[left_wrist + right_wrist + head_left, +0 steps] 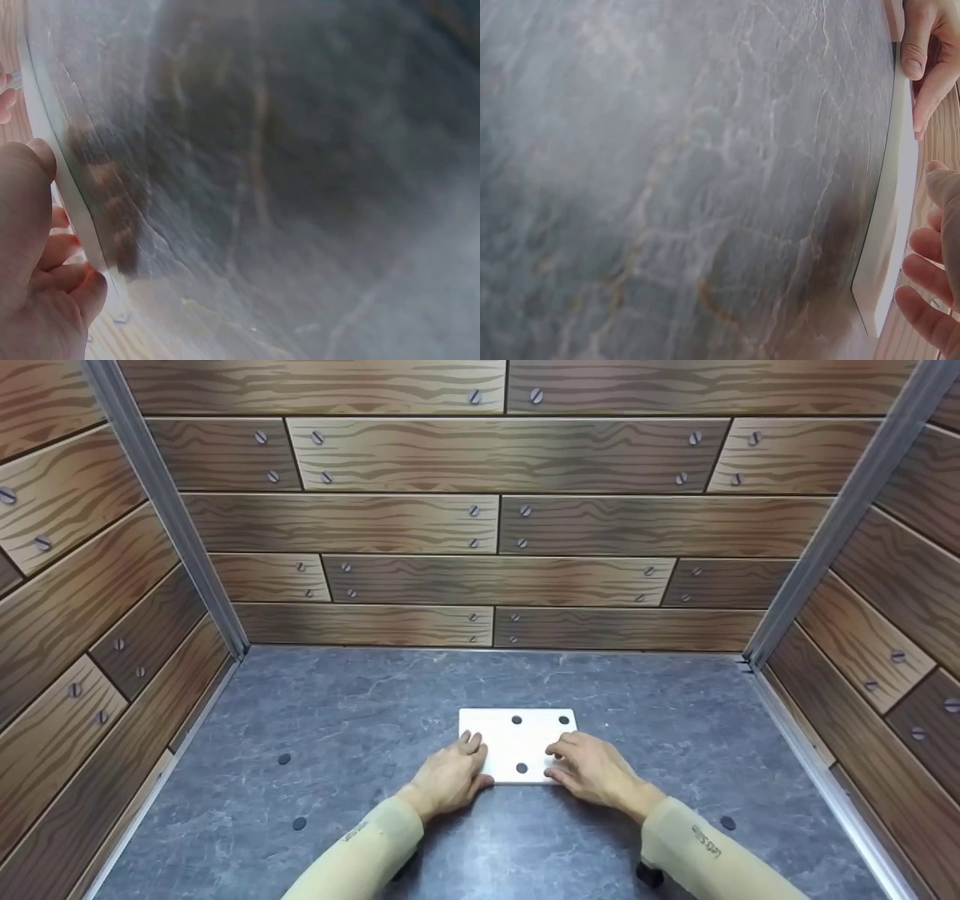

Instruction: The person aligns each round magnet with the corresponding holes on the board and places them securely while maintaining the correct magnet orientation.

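A flat white rectangular board (517,742) with dark round spots lies on the grey marbled surface. My left hand (452,772) rests on its left end, fingers over the top and thumb by the near edge. At the opposite end is my right hand (592,769), its loosely bent fingers over the board's right edge. The left wrist view shows the left thumb (43,157) against the board's thin edge. Seen from the right wrist, the right fingers (930,277) are spread beside the board (889,217), with nothing gripped between them.
Wood-patterned panels (495,525) stand at the back and on both sides, with grey metal posts (169,510) in the corners. Several black round dots, such as one dot (284,759), mark the grey surface (360,690).
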{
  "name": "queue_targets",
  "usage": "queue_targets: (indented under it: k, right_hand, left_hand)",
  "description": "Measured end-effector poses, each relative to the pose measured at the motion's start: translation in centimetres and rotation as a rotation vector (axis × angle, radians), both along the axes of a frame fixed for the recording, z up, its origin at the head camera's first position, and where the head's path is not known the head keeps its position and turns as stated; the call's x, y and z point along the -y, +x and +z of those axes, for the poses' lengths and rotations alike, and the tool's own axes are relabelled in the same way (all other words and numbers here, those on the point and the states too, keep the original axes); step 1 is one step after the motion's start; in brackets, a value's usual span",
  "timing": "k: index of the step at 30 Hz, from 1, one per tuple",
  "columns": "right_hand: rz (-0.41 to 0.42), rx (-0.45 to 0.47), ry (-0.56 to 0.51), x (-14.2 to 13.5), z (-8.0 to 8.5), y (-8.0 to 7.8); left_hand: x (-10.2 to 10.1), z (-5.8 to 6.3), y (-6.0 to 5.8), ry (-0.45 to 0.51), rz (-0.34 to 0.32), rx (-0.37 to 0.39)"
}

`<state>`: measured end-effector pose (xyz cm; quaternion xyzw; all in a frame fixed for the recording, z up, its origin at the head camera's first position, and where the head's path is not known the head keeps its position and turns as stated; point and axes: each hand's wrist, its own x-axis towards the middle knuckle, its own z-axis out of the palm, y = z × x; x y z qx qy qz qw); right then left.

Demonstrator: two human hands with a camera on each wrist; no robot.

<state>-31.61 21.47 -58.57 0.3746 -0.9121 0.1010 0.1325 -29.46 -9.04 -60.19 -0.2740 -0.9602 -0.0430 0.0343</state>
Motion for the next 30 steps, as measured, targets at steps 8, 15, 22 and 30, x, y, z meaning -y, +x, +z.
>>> queue_targets:
  k: [8,15,22,30]
  right_hand:
    - [-0.024,-0.012,-0.033,-0.9,0.3,0.1]
    - [-0.042,-0.029,-0.042,-1.8,0.3,0.2]
    - [-0.052,-0.031,-0.053,-2.3,0.5,0.2]
    - [-0.106,0.011,-0.052,-3.1,0.7,0.2]
  left_hand:
    - [0.1,-0.1,0.1,0.008,-0.009,-0.007]
    - [0.0,-0.1,0.1,0.013,-0.014,-0.02]
    - [0.0,0.0,0.2,0.009,-0.004,-0.003]
    - [-0.1,0.0,0.1,0.0,-0.002,-0.014]
